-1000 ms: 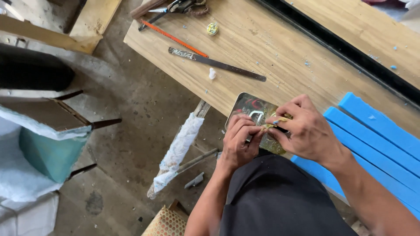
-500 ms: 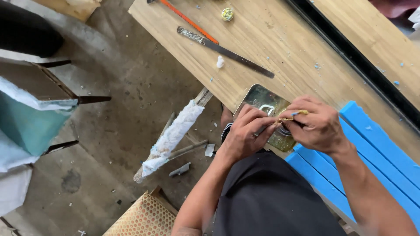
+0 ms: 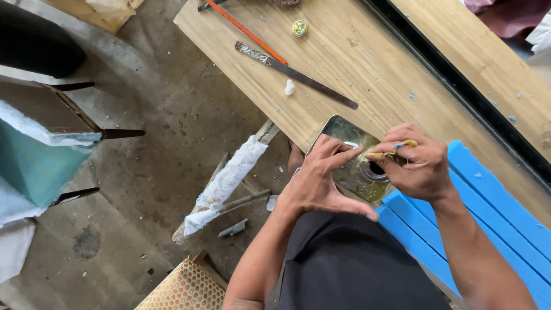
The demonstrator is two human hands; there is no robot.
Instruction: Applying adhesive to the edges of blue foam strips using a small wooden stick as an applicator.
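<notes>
Head camera, looking straight down: the left hand (image 3: 321, 181) lies spread and flat on a shiny metal can (image 3: 350, 158) at the near edge of the wooden table (image 3: 356, 51), fingers pressing its top, while the right hand (image 3: 416, 166) is bunched narrow, fingertips pinching a small yellowish scrap (image 3: 396, 148) right over the can's round open mouth (image 3: 376, 170). What's inside looks dark, contents unreadable. Blue foam strips (image 3: 493, 201) lie just beside the can.

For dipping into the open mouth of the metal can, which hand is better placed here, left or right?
Probably the right hand. Its glue-smeared fingertips sit just above the can's round opening. The left hand lies spread across the metal can, seemingly steadying it, so it looks less free.
</notes>
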